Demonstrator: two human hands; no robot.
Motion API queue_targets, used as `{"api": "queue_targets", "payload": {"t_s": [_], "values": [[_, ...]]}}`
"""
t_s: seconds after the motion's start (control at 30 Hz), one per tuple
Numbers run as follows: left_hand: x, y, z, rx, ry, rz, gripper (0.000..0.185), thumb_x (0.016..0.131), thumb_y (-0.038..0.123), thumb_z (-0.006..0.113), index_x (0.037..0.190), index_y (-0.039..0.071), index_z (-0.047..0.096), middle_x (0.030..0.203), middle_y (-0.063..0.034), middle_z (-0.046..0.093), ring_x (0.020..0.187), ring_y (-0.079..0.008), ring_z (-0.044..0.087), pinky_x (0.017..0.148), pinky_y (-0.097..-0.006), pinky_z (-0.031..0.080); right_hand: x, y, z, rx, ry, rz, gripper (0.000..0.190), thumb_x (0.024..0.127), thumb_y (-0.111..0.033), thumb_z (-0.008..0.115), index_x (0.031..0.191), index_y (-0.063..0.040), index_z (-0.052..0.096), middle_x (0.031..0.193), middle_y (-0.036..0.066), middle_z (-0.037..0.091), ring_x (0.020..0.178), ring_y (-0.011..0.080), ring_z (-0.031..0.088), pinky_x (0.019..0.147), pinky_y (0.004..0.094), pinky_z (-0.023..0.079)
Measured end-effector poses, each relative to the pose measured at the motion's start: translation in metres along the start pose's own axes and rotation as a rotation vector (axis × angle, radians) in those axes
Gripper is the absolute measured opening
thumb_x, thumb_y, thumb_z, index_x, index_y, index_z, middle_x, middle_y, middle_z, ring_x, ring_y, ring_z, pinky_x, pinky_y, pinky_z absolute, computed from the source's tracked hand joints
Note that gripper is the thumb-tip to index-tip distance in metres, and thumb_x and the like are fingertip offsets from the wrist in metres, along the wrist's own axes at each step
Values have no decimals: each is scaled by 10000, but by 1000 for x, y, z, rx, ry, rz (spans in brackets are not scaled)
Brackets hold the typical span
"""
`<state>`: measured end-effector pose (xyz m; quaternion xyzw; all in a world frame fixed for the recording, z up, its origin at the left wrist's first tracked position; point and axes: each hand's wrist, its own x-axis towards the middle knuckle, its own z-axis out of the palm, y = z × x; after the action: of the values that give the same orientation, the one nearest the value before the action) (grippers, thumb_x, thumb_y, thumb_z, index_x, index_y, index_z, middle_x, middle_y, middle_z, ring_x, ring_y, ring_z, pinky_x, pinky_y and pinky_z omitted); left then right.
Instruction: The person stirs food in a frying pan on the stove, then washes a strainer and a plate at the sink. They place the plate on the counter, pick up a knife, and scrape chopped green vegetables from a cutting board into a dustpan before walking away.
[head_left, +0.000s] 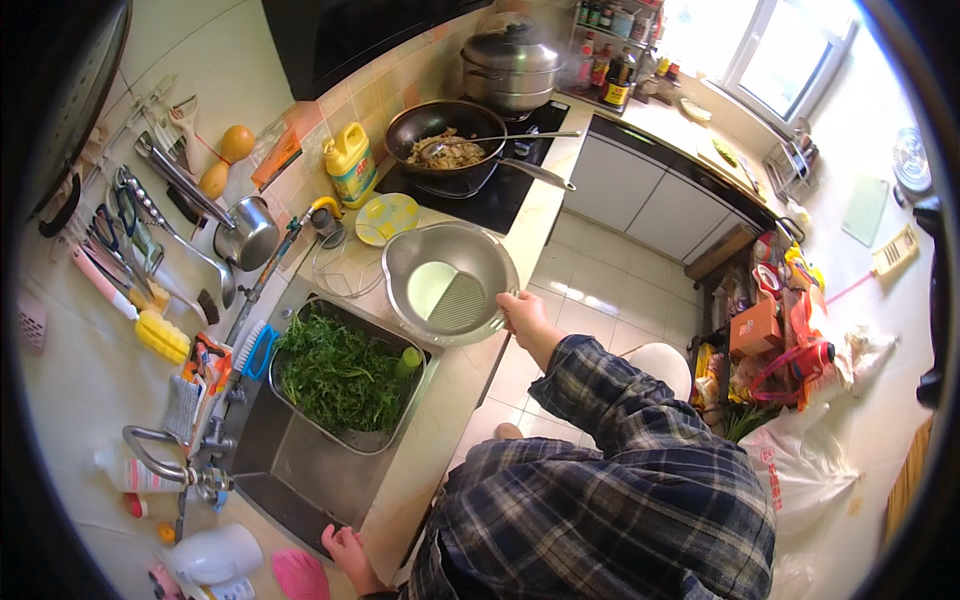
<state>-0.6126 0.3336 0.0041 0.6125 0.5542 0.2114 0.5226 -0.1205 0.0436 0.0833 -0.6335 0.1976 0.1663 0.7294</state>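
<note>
My right hand (521, 315) grips the handle at the rim of a grey basin (491, 262) with a ribbed draining part and pale liquid or a pale bottom inside. The basin is over the counter between the sink and the stove. Over the near edge of the sink (300, 487) is my left hand (346, 551), its fingers loosely curled, with nothing seen in it. Leafy greens (337, 375) and a pale green stalk piece (407, 362) lie in a metal basket (365, 448) in the sink.
A wok (442, 120) with food and a ladle (510, 138) stands on the hob (517, 202), its handle towards the counter's edge. Behind it a steamer pot (510, 71) gives off steam. A yellow bottle (351, 169), a patterned plate (388, 217) and a wire rack (341, 276) are beside the basin.
</note>
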Motion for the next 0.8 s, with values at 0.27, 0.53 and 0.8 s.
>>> {"api": "queue_targets", "payload": {"t_s": [0.27, 0.53, 0.8], "values": [[-28, 25, 41, -35, 26, 8, 396, 889, 88, 589, 1241, 51, 412, 905, -87, 564, 685, -142, 589, 575, -254, 481, 77, 0, -27, 35, -30, 4, 137, 860, -141, 642, 918, -36, 576, 771, 45, 600, 577, 141, 548, 496, 289, 490], [-57, 19, 45, 49, 68, 52, 384, 895, 94, 564, 1238, 35, 402, 897, -104, 590, 699, -154, 602, 595, -271, 492, 108, -10, -34, 18, 43, -15, 364, 880, -173, 658, 1182, -8, 538, 839, 41, 597, 585, 99, 519, 529, 247, 463], [-91, 19, 35, 55, 110, 13, 407, 892, 134, 565, 1246, 29, 394, 877, -104, 595, 698, -151, 588, 587, -272, 480, 51, -61, -16, -632, 111, -1151, 400, 742, -29, 625, 1130, -33, 526, 1105, 166, 545, 1067, 358, 495, 967, 423, 380]]}}
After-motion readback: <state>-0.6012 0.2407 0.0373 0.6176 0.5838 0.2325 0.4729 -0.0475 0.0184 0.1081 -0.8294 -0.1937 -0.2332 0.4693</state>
